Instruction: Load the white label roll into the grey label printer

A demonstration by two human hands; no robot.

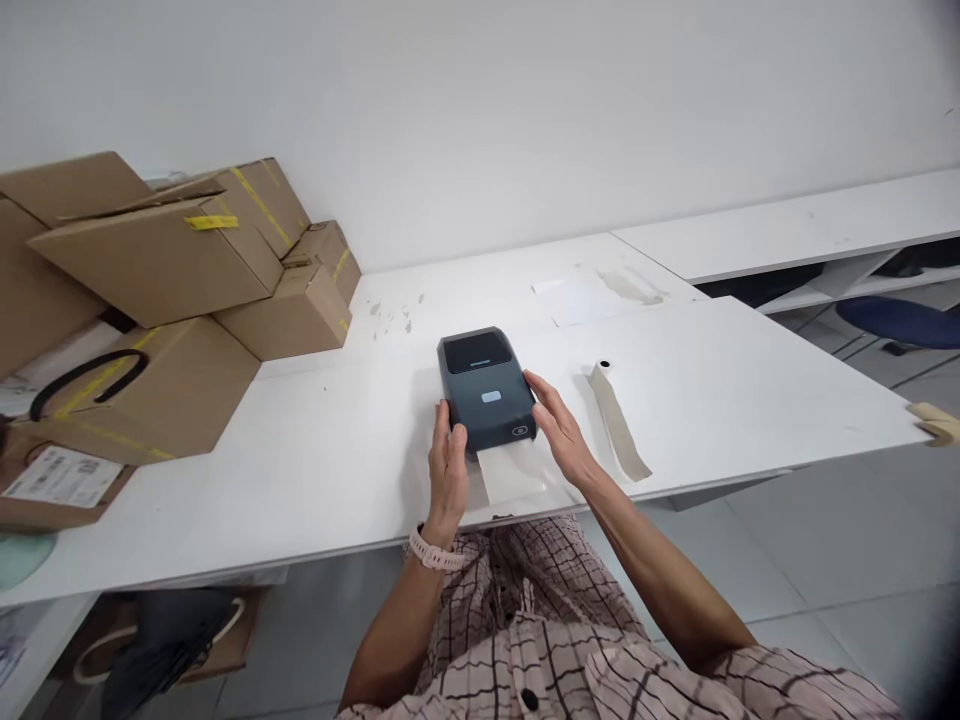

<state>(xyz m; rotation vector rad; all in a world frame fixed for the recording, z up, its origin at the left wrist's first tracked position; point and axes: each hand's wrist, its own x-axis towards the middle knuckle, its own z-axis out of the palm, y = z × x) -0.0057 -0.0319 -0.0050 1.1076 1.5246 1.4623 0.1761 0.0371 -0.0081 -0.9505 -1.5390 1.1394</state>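
Note:
A dark blue-grey label printer (491,408) with a black window at its far end is on or just above the white table, in front of me. My left hand (448,465) grips its left side, with the thumb at the near corner. On the opposite side, my right hand (559,425) holds the right edge with fingers along it. A pale sheet of paper (514,472) extends from under the printer's near end; whether it comes out of the printer I cannot tell. Right of my right hand lies a small paper roll (602,369) with its strip (621,428) unrolled toward me.
Cardboard boxes (172,245) are piled at the left, with a black curved handle (90,380) near them. Thin sheets (577,300) lie farther back on the table (337,470). A wall runs behind. At the right are a lower shelf unit (810,297) and a blue seat (900,320).

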